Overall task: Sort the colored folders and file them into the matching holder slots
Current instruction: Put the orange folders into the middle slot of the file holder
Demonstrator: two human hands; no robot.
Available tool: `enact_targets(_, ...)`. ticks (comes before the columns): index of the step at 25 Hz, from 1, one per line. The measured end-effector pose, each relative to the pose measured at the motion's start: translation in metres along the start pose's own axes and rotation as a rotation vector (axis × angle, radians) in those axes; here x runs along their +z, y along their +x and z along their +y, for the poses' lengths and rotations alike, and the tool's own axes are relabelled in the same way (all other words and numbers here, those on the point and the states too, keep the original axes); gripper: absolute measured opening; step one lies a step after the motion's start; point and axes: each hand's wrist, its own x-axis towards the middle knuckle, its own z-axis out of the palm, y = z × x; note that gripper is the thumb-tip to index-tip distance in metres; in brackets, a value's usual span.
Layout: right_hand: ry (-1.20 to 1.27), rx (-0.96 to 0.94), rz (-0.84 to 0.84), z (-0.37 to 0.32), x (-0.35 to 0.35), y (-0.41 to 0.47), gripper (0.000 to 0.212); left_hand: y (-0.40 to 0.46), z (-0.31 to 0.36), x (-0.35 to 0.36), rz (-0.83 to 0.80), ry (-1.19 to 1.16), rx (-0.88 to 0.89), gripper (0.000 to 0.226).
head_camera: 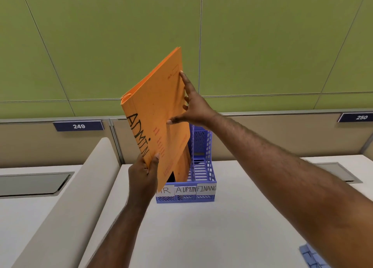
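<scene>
An orange folder (155,110) marked ADMIN is held tilted above the blue slotted holder (201,166), its lower corner dipping into the holder near the middle slot. My left hand (143,176) grips the folder's lower near edge, thumb on the front face. My right hand (193,106) holds the folder's right edge, with the forefinger stretched up along it and the thumb spread on the front. White labels on the holder's front read HR (165,190), ADMIN (185,190) and FINANCE (206,189). Something dark sits in the left slot, mostly hidden.
The holder stands on a white desk (201,227) against a partition with number plates 249 (78,126) and 250 (361,117). A beige divider (66,197) runs along the left. Part of a blue folder (312,256) lies at the bottom right edge. Grey hatches are set into the desks.
</scene>
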Motion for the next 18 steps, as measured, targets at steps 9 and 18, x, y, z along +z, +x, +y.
enact_targets(9, -0.289, -0.240, 0.009, 0.017, -0.007, 0.037, 0.158, 0.028, -0.017, 0.050, 0.048, -0.025, -0.019, 0.008)
enact_targets(18, -0.620, -0.402, 0.053, 0.019, -0.010, 0.043, 0.138, 0.044, -0.045, 0.090, 0.036, -0.039, -0.117, 0.010)
